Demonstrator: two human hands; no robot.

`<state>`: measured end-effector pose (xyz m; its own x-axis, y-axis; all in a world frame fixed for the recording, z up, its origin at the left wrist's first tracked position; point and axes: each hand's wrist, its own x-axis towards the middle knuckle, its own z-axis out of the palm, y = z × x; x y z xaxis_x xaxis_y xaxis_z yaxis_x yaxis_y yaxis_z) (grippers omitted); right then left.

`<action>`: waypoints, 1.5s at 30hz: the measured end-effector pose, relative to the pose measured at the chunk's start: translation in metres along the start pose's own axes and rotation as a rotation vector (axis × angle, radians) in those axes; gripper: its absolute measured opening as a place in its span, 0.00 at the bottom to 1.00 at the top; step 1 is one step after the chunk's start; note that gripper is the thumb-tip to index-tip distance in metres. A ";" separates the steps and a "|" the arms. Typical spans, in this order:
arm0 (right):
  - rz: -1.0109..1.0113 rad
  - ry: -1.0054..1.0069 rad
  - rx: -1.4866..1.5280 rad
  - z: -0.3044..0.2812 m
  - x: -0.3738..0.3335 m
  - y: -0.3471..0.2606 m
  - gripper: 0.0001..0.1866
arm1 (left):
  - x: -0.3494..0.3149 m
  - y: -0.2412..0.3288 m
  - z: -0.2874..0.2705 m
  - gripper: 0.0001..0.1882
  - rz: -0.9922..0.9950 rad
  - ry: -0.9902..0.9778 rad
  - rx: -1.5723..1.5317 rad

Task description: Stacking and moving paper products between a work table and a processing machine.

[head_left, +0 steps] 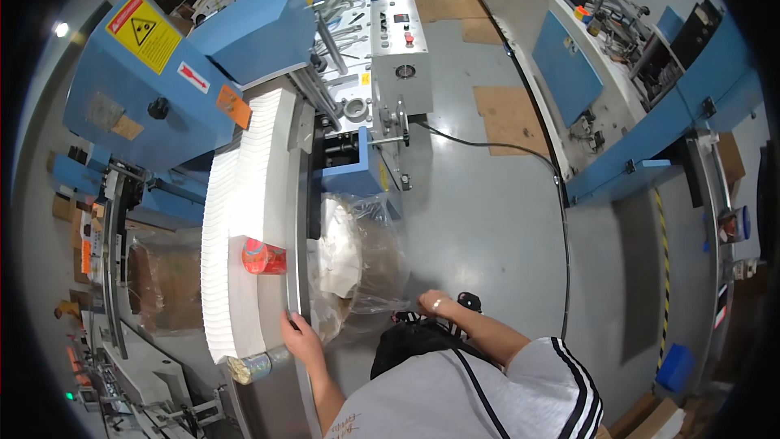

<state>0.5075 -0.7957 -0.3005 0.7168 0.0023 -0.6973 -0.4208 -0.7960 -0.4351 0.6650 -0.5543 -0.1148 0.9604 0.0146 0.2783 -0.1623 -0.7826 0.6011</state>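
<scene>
My left hand (302,340) is at the near end of a metal rail (296,276), its fingers curled over the edge and the thumb apart from them. Beside it, a long row of white folded paper (223,276) lies in stacked pleats along the trough. A red patterned can (264,257) sits against the paper, just beyond my left hand. At the row's near end lies a gold-ended cylinder (250,367). Over my lap, my right hand (435,302) is closed in a loose fist, with nothing visible in it and a pale band at the wrist.
Blue machine housings (154,73) rise at the far left. A control box (400,41) with buttons stands beyond. Clear plastic wrapping (374,256) with a white bundle bulges right of the rail. A black cable (487,144) crosses the grey floor toward another blue machine (674,130).
</scene>
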 end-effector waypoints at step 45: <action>0.466 0.330 0.812 0.132 -0.083 0.273 0.13 | -0.015 -0.012 0.026 0.41 0.064 0.079 0.658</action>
<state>0.2604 -0.9334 -0.4364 0.4497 -0.4724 -0.7581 -0.8649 -0.0183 -0.5016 0.6588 -0.5611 -0.1452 0.9300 -0.0186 0.3670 -0.0223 -0.9997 0.0058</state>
